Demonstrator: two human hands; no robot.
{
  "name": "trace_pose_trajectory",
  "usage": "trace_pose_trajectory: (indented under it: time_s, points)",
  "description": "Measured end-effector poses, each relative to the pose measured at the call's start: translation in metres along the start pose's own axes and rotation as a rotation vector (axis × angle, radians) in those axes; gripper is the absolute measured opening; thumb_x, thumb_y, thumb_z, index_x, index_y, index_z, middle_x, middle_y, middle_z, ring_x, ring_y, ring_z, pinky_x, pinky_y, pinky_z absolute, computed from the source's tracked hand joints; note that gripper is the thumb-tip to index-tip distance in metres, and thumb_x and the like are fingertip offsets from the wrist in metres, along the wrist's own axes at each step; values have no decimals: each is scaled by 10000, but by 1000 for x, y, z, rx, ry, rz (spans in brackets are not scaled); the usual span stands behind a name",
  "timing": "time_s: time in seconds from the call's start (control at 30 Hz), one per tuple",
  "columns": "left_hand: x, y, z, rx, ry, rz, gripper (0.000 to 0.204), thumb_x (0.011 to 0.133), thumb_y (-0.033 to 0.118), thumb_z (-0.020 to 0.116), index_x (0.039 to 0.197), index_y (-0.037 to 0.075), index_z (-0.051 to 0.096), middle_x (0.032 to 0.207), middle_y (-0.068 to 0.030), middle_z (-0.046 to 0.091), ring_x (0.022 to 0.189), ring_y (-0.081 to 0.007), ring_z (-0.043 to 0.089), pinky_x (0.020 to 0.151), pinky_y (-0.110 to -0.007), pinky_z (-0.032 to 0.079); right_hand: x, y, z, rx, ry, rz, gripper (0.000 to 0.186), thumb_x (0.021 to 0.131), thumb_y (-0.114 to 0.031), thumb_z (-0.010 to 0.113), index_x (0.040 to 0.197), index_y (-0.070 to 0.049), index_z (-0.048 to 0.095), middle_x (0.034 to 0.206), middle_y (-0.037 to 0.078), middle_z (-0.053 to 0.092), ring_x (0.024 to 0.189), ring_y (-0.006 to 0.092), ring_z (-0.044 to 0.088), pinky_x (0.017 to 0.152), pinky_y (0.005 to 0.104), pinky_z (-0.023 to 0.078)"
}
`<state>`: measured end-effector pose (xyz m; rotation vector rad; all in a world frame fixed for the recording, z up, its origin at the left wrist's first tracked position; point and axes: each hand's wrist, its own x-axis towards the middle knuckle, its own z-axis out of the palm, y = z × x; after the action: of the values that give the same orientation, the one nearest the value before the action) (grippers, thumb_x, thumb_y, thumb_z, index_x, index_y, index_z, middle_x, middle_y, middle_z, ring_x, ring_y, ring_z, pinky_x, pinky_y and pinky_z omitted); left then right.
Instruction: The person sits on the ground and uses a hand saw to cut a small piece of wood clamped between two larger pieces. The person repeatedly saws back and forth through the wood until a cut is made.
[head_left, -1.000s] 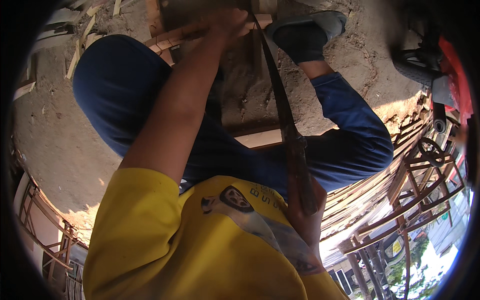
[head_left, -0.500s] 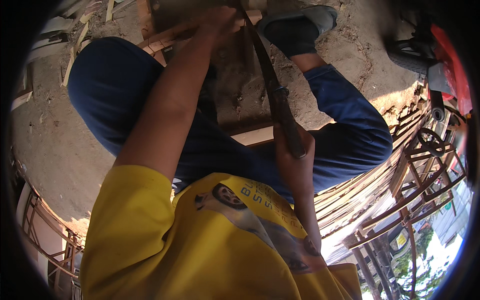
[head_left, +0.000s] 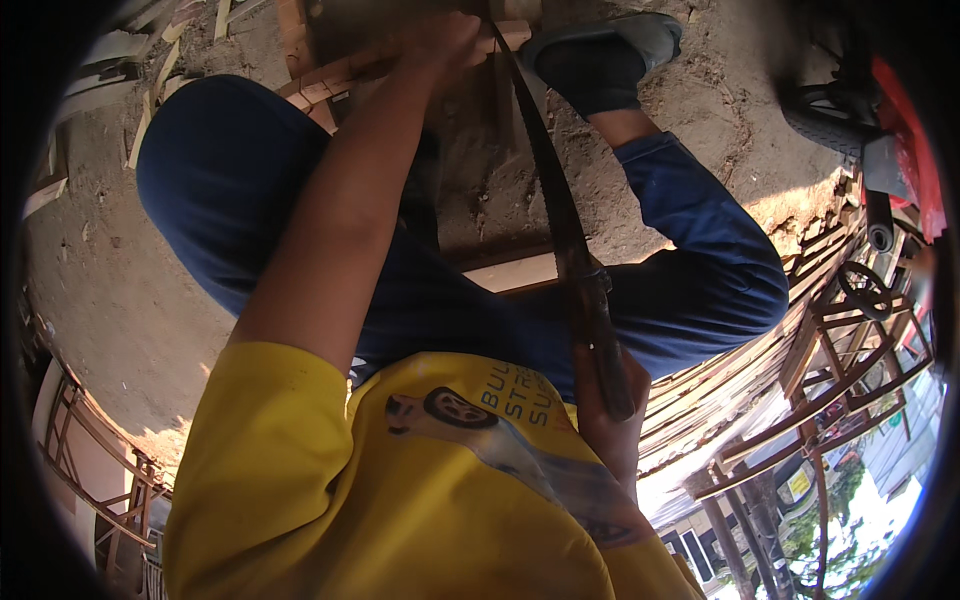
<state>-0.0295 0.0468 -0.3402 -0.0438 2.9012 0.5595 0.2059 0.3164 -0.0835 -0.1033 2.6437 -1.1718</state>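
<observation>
A long, slightly curved handsaw [head_left: 548,165] with a toothed dark blade runs from the top of the view down to my right hand. My right hand [head_left: 612,398] is closed round its dark handle, close to my shirt. At the top, my left hand [head_left: 455,40] is closed over a narrow wooden strip [head_left: 340,74], its fingertips partly blurred and in shadow. The blade's far end crosses the strip's end just right of my left hand. How deep the teeth sit in the wood cannot be made out.
My bent legs and shoe [head_left: 640,50] frame the dirt floor. Wood offcuts [head_left: 110,50] lie at the far left. Stacked wooden slats [head_left: 700,405] are on the right, near a metal frame with a handwheel [head_left: 865,290]. A red object [head_left: 905,140] stands at the upper right.
My right hand has drawn the saw back toward my body, so the handle sits lower and a little farther right. My left hand stays almost in place on the strip.
</observation>
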Motion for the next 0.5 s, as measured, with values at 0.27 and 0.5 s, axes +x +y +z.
trace_pose_trajectory:
  time_s: [0.27, 0.5]
  points:
    - [-2, 1, -10, 79, 46, 110, 318, 769, 330, 689, 857, 25, 664, 855, -220, 672, 821, -391, 659, 718, -497, 522, -10, -26, -10, -68, -55, 0, 167, 860, 16, 570, 1013, 35, 632, 715, 152, 622, 552, 238, 594, 527, 318, 446]
    - [11, -14, 15, 33, -56, 51, 298, 763, 286, 708, 904, 29, 657, 907, -178, 677, 891, -343, 659, 771, -445, 529, 42, -4, 27, 203, -181, 214, 144, 848, 13, 578, 979, 21, 638, 743, 158, 643, 613, 268, 654, 577, 326, 495]
